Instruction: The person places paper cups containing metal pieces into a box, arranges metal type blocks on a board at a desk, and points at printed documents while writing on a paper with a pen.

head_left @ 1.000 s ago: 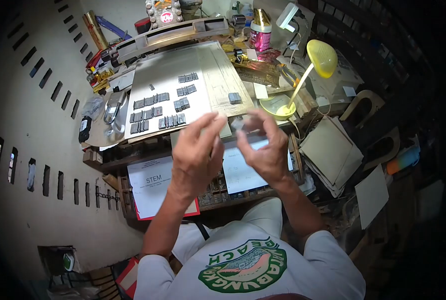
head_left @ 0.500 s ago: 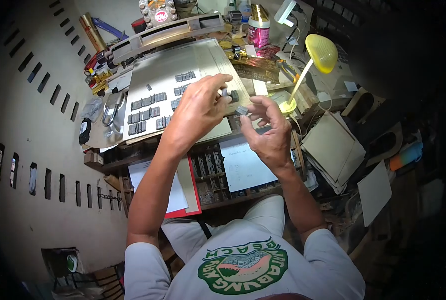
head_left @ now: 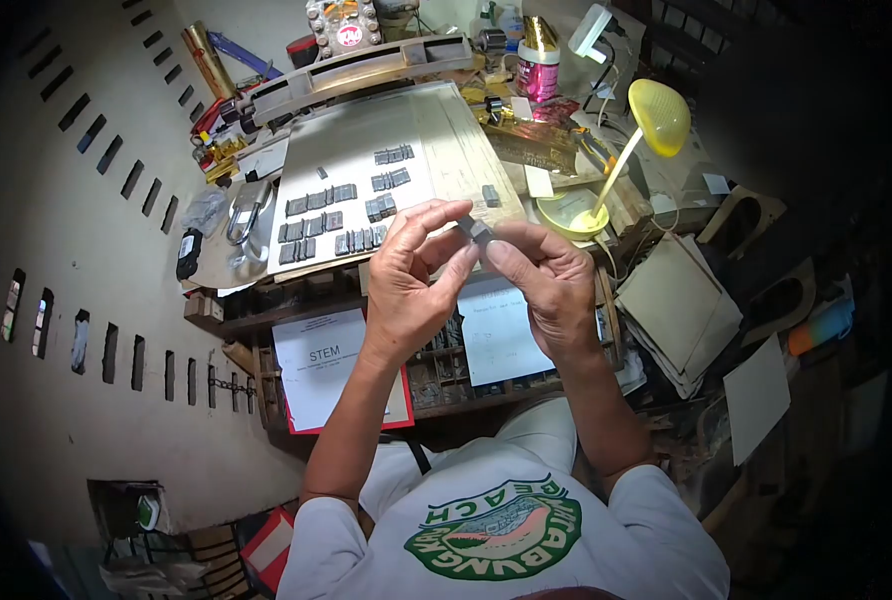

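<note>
You are holding a small grey block [head_left: 475,229] between both hands, raised by the near edge of the pale board [head_left: 386,118]. Its long axis seems to be sloping from upper left to lower right, though your fingers are hiding its ends. Your left hand [head_left: 410,287] is keeping a narrow grip, fingertips above and thumb below, apparently pinching the block; your right hand [head_left: 558,287] is clamping its right end between thumb and forefinger. Rows of dark pieces [head_left: 321,199] are lying on the board; a lone dark piece [head_left: 490,196] is sitting just beyond the block.
</note>
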The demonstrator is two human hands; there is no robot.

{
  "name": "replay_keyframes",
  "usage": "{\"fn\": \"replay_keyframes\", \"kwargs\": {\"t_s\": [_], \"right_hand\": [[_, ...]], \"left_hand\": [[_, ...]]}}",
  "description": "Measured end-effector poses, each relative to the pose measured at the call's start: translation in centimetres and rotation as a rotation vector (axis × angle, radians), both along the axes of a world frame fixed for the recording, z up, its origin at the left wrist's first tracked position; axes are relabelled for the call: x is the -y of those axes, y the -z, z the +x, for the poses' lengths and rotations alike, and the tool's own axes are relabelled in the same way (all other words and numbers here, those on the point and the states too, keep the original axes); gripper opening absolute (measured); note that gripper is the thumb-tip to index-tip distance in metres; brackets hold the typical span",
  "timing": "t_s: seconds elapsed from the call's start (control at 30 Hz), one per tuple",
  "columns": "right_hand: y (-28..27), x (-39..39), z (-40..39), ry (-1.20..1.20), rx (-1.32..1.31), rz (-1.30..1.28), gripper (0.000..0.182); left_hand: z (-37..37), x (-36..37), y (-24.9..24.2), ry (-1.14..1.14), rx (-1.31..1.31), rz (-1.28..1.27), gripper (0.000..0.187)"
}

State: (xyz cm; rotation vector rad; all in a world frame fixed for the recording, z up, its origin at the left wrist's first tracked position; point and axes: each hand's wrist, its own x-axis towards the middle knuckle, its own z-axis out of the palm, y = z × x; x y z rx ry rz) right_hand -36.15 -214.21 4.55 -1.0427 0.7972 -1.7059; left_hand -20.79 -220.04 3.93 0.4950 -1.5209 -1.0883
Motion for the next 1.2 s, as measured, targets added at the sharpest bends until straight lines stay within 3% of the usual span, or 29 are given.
{"fn": "replay_keyframes", "kwargs": {"t_s": [0.13, 0.5, 0.67, 0.8, 0.97, 1.2], "right_hand": [[0.0, -0.3, 0.5, 0.047, -0.007, 0.050, 0.024], [1.1, 0.3, 1.0, 0.110, -0.092, -0.004, 0.031], [1.3, 3.3, 1.3, 0.373, -0.349, -0.153, 0.042], [0.6, 4.8, 1.4, 0.650, -1.044, -0.152, 0.049], [0.0, 4.6, 0.9, 0.557, -0.900, -0.071, 0.049], [-1.6, 6.9, -4.5, 0.400, -1.106, -0.187, 0.053]], "left_hand": [[-0.7, -1.0, 1.1, -0.102, 0.074, -0.120, 0.052], [-2.4, -1.8, 1.7, -0.174, 0.100, -0.059, 0.068], [-1.4, -0.9, 0.6, -0.277, 0.217, -0.257, 0.070], [0.1, 0.2, -0.8, -0.325, 0.478, -0.392, 0.073], [0.2, 1.5, -1.2, -0.259, 0.501, -0.361, 0.074], [-0.6, 3.2, -3.6, -0.258, 0.658, -0.245, 0.067]]}}
